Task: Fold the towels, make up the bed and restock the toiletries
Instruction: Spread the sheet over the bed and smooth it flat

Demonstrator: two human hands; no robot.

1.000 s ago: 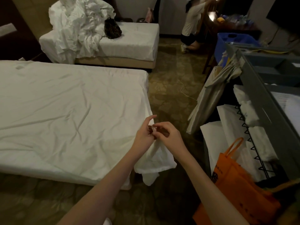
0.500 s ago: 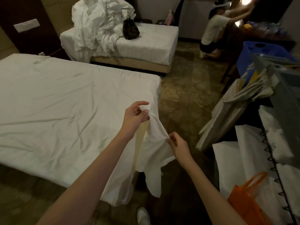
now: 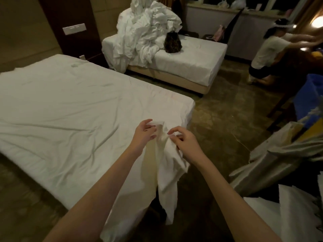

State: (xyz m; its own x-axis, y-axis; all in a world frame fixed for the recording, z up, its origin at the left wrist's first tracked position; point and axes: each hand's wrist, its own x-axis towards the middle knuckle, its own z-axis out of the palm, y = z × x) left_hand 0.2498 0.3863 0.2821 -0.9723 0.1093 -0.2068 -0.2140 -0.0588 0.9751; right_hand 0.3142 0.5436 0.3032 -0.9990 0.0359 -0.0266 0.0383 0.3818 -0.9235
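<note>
Two bare hands pinch one limp white cloth (image 3: 166, 165) over the near bed's corner: left hand (image 3: 144, 132) holds its top edge, right hand (image 3: 183, 142) its bunched middle. Two white-sheeted beds: near bed (image 3: 70, 116), far bed (image 3: 192, 56) bearing one crumpled white linen heap (image 3: 148, 30) and one dark bag (image 3: 172, 42).

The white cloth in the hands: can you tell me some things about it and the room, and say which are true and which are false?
1. Both hands, left hand and right hand, hold the white cloth. True.
2. The cloth is folded flat on the bed. False: it hangs down at the near bed corner.
3. A dark bag sits on the far bed. True.
4. The far bed is neatly made. False: a crumpled linen pile lies on it.
</note>
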